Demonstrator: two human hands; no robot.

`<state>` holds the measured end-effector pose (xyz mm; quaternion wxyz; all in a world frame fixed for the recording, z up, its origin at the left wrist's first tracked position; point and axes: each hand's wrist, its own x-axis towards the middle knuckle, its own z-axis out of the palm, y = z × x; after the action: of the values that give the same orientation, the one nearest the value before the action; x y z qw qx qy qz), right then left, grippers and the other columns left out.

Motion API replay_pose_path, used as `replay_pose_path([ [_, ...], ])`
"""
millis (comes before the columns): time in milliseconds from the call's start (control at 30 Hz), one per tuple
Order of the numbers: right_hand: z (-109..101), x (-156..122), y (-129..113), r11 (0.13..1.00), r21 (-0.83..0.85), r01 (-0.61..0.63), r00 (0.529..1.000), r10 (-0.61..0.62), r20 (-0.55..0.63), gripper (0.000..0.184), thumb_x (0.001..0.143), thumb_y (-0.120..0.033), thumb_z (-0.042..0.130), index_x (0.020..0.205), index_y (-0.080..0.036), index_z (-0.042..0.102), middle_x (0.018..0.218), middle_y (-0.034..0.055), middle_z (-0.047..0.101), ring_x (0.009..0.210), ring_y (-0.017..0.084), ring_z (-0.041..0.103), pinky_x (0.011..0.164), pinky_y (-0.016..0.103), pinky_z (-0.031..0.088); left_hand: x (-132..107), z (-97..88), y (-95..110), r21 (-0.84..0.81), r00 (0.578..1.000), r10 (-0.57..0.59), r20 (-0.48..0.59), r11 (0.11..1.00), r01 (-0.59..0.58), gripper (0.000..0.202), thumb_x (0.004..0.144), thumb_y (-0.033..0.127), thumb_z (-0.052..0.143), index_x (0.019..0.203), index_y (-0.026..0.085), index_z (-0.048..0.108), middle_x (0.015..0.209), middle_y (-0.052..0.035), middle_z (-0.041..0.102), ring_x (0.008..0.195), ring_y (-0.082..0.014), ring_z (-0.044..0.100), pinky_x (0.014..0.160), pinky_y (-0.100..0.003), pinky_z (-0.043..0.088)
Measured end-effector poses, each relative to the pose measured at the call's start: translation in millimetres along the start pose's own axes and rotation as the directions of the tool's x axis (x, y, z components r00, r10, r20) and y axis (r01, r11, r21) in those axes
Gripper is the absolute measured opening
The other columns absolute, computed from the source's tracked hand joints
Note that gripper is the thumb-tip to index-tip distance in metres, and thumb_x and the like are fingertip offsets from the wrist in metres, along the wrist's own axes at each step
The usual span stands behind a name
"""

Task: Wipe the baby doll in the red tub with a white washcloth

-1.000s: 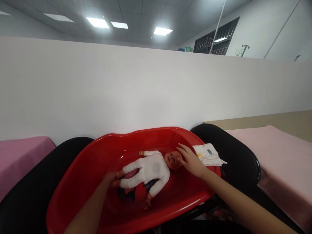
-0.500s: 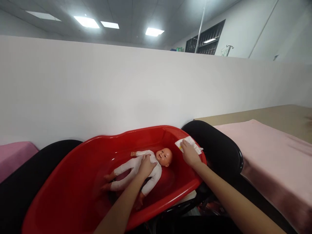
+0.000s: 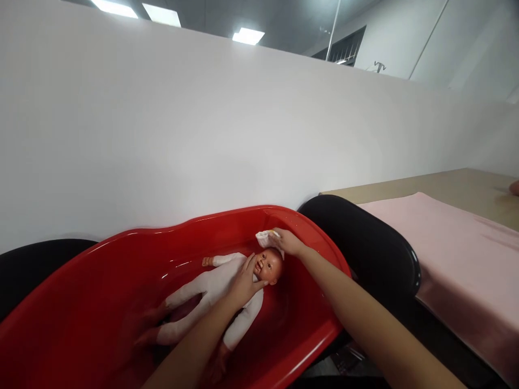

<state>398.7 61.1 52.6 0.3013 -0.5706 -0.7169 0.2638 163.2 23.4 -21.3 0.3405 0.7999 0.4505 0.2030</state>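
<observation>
Left hand half-open, thumb spread away from the fingers, laid across the upper chest and neck of a doll, fingertips beside the chin. Doll face up inside the red tub, long axis slantwise: feet at the lower left, head at the upper right. Just past the head, on its far side, right hand with fingers closed on a white cloth; from cloth to forehead, only a slight way back toward the wearer, contact impossible to tell. Nearer to the crown, the right hand; nearer to the chin, the left. Farther right, a black rounded panel, then a pink cover on a beige surface. Behind, a white partition.
</observation>
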Motion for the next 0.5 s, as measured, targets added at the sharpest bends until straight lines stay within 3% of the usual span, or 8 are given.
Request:
replay_pose_path([
  [100,-1,10,1,0.998,0.051,-0.044,0.999,0.044,0.010,0.058,0.101,-0.065,0.043,0.117,-0.015,0.067,0.112,0.0133,0.074,0.098,0.026,0.070,0.090,0.039,0.055,1,4.9,-7,-0.005,0.997,0.053,-0.056,0.999,-0.053,0.081,0.083,0.041,0.067,0.158,0.029,0.036,0.168,-0.0068,0.036,0.155,-0.0302,0.032,0.127,-0.037,0.031],
  [300,4,4,-17,0.989,0.140,-0.041,0.955,-0.003,0.298,0.054,0.095,-0.064,0.058,0.120,-0.019,0.075,0.120,0.0100,0.076,0.114,0.028,0.068,0.104,0.041,0.052,-5,4.7,-3,0.033,0.988,0.112,-0.105,0.993,-0.109,0.069,0.088,0.034,0.065,0.153,0.036,0.042,0.161,-0.0037,0.046,0.147,-0.0329,0.045,0.120,-0.040,0.039],
  [500,22,1,-14,1.000,0.006,-0.019,0.894,0.015,0.448,0.055,0.095,-0.067,0.055,0.113,-0.021,0.078,0.116,0.0067,0.078,0.107,0.026,0.070,0.098,0.035,0.052,-10,6.8,-8,0.050,0.989,0.093,-0.117,0.995,-0.088,0.058,0.092,0.039,0.064,0.148,0.033,0.048,0.152,-0.0066,0.053,0.135,-0.0349,0.054,0.112,-0.039,0.044],
])
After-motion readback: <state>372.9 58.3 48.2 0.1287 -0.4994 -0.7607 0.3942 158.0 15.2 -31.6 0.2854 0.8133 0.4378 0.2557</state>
